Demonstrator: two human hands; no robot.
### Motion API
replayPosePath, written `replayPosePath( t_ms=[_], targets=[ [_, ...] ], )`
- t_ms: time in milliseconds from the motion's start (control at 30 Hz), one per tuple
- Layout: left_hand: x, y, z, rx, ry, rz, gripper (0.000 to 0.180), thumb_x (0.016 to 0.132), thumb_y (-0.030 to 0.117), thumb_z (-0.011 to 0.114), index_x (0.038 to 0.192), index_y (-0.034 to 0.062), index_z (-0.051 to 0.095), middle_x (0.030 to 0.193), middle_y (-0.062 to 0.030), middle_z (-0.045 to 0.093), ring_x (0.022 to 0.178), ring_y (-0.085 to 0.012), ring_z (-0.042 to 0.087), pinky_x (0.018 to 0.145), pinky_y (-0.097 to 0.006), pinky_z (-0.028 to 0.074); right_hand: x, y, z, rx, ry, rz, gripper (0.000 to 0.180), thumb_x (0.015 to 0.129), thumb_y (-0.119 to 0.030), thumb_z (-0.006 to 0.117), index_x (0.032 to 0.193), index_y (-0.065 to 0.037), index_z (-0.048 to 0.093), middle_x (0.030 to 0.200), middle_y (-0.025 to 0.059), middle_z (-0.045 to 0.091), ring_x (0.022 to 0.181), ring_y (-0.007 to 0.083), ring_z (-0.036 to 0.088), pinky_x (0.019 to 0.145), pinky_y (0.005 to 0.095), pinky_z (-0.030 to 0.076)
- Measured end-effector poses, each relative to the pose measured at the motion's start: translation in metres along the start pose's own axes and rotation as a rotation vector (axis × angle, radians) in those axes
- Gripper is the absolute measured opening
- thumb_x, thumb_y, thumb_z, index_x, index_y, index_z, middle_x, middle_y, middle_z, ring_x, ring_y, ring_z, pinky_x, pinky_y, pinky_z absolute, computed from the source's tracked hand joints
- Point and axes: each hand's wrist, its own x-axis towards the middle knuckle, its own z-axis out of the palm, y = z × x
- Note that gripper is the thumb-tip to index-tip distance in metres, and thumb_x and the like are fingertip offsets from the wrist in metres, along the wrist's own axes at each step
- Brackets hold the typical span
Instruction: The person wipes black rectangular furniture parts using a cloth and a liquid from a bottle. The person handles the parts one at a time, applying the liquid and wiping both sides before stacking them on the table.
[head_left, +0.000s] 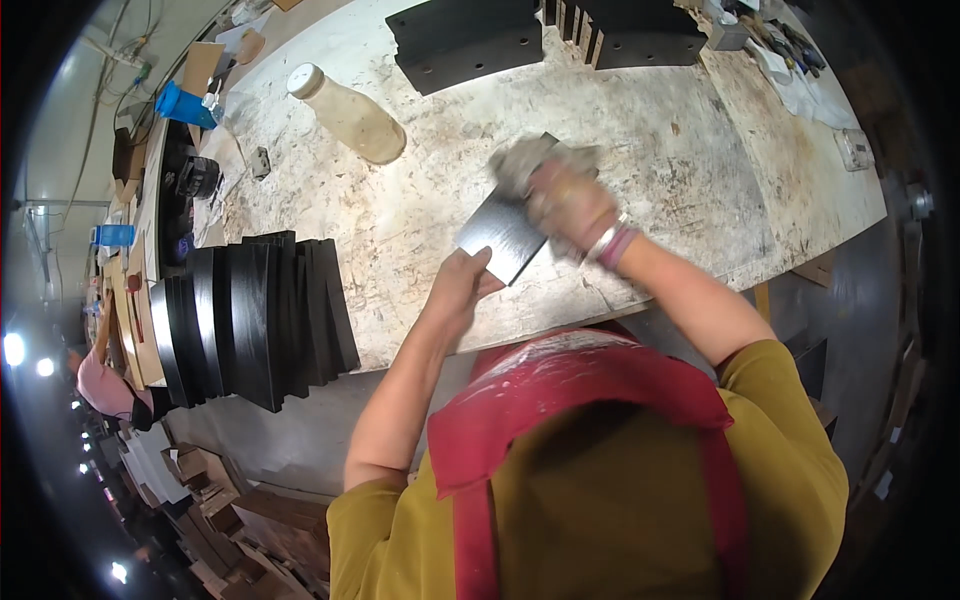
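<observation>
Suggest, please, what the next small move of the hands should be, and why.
Probably draw the crumpled grey cloth toward the near end of the flat, glossy black board: the right hand has it over the far part, the near stretch lies uncovered, and the left hand holds the near corner.

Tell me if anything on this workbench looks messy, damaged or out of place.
The stained white worktop looks worn: dark scuffs and brownish smears cover it. The row of glossy black boards at its left is uneven, edges stepped. No spill is obvious; motion blur obscures the crumpled grey cloth at the right hand.
</observation>
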Motion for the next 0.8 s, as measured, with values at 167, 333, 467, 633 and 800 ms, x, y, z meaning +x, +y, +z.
replayPosePath(
  t_ms=[167, 333, 467, 633, 800],
  targets=[
    [-0.007, 0.013, 0.025, -0.021, 0.023, 0.058, 0.024, 0.093, 0.02, 0.06, 0.09, 0.0005, 0.047, 0.077, -0.0117, 0.062, 0.062, -0.0164, 0.062, 0.065, -0.028, 0.058, 0.044, 0.088, -0.046, -0.076, 0.055, 0.27, 0.035, 0.082, -0.024, 0.06, 0.114, -0.01, 0.06, 0.121, 0.017, 0.057, 0.104, 0.0361, 0.059, 0.088, 0.0412, 0.048],
    [-0.021, 0.032, -0.02, 1.033, 0.262, 0.235, 0.037, 0.092, 0.034, 0.057, 0.08, -0.0009, 0.059, 0.071, -0.0163, 0.065, 0.064, -0.0269, 0.064, 0.061, -0.037, 0.05, 0.012, 0.11, -0.041, -0.074, 0.045, 0.226, 0.038, 0.084, -0.027, 0.06, 0.119, -0.011, 0.058, 0.122, 0.0146, 0.056, 0.107, 0.0355, 0.057, 0.09, 0.0409, 0.046],
    [-0.014, 0.042, 0.021, 1.253, 0.345, 0.653, 0.032, 0.079, 0.029, 0.072, 0.074, 0.0009, 0.059, 0.067, -0.0159, 0.059, 0.063, -0.0317, 0.058, 0.06, -0.04, 0.044, -0.005, 0.104, -0.028, -0.122, 0.112, 0.151, 0.04, 0.084, -0.027, 0.061, 0.12, -0.013, 0.056, 0.12, 0.0156, 0.054, 0.104, 0.0363, 0.057, 0.088, 0.0409, 0.047],
    [0.013, 0.035, 0.048, 1.481, 0.269, 0.629, 0.036, 0.072, 0.035, 0.076, 0.075, 0.0023, 0.061, 0.089, -0.0189, 0.06, 0.079, -0.0341, 0.058, 0.071, -0.042, 0.047, -0.007, 0.101, -0.027, -0.114, 0.182, 0.114, 0.034, 0.08, -0.023, 0.063, 0.111, -0.01, 0.057, 0.116, 0.0176, 0.054, 0.1, 0.037, 0.058, 0.086, 0.0414, 0.048],
    [0.03, 0.048, 0.06, 1.628, 0.186, 0.414, 0.049, 0.07, 0.045, 0.076, 0.078, -0.001, 0.061, 0.085, -0.0204, 0.06, 0.086, -0.036, 0.06, 0.078, -0.042, 0.048, -0.006, 0.093, -0.036, -0.107, 0.125, 0.122, 0.032, 0.077, -0.018, 0.067, 0.106, -0.01, 0.056, 0.109, 0.017, 0.054, 0.096, 0.0374, 0.059, 0.082, 0.0429, 0.049]
  ],
)
